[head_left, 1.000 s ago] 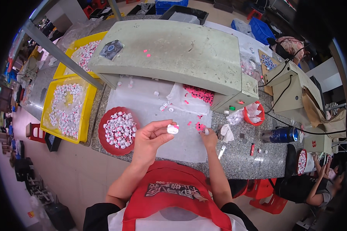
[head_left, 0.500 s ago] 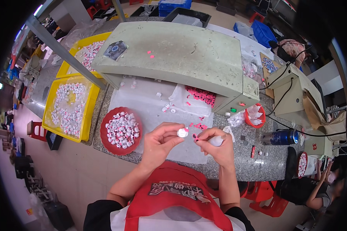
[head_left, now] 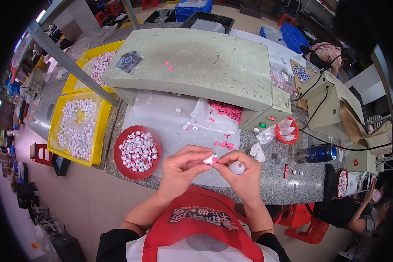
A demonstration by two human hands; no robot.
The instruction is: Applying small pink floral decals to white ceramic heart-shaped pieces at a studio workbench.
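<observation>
My left hand (head_left: pixel 182 169) is closed, pinching a small white rounded piece (head_left: pixel 211 160) with pink on its side. Fingertips of my right hand (head_left: pixel 245 178) meet that piece from the right, pressing at its pink part. Tucked in the same right hand is a small whitish bottle (head_left: pixel 236 167) with a narrow tip. A red bowl (head_left: pixel 119 163) heaped with similar white-and-pink pieces stands left of my hands. Just beyond them, small pink pieces (head_left: pixel 225 145) lie scattered on white sheeting (head_left: pixel 161 114).
A long pale-green metal housing (head_left: pixel 192 56) spans the bench, with a pile of pink pieces (head_left: pixel 225 110) under its edge. Yellow trays (head_left: pixel 101 131) of white pieces stand left. At right are a red basket (head_left: pixel 288 139), a blue can (head_left: pixel 321 153) and black cables. Another person (head_left: pixel 358 214) sits far right.
My hands have come together. The pink piece in my right fingertips, held apart before, is now against the white piece. The bottle has turned its tip up into view.
</observation>
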